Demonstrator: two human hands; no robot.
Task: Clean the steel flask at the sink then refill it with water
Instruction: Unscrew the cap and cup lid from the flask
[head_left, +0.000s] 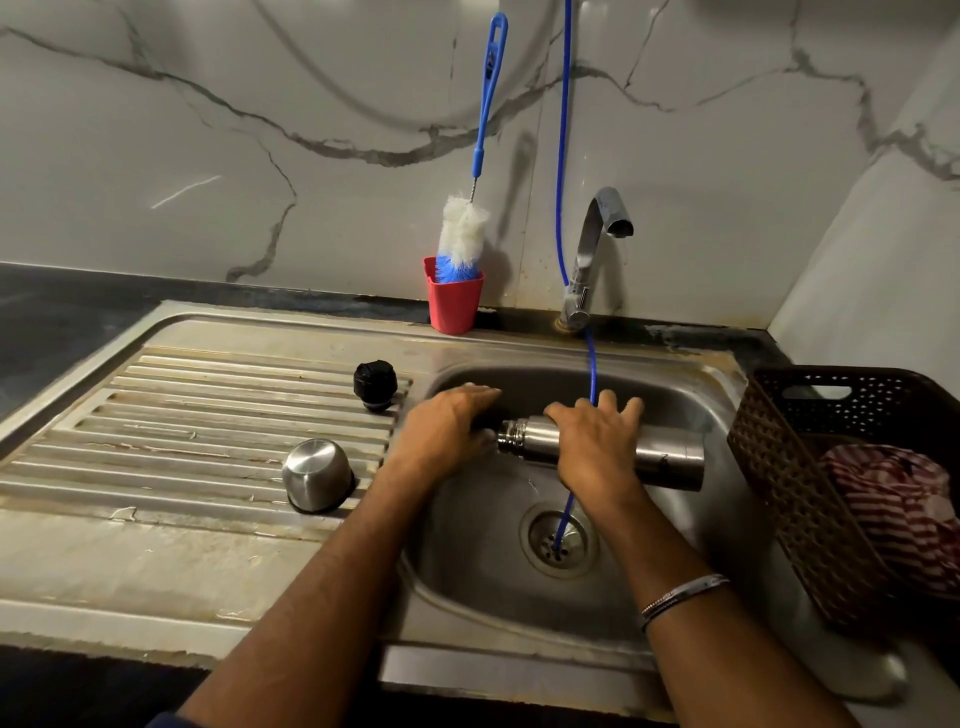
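The steel flask (670, 457) lies on its side over the sink basin (498, 566), with its open threaded mouth pointing left. My right hand (592, 447) wraps over the flask's middle from above. My left hand (441, 426) sits at the mouth end, its fingers stretched toward the basin's back wall and its palm right by the opening. The flask's black stopper (375, 385) stands on the ribbed drainboard (208, 431). Nearer me on the drainboard, the steel cup lid (317, 475) rests upside down. No water runs from the tap (597, 249).
A bottle brush (465, 234) with a blue handle stands in a red cup (454, 301) behind the sink. A thin blue hose (562, 156) hangs down the wall into the drain (558, 540). A brown basket (810, 467) holding a striped cloth (898, 509) sits at the right.
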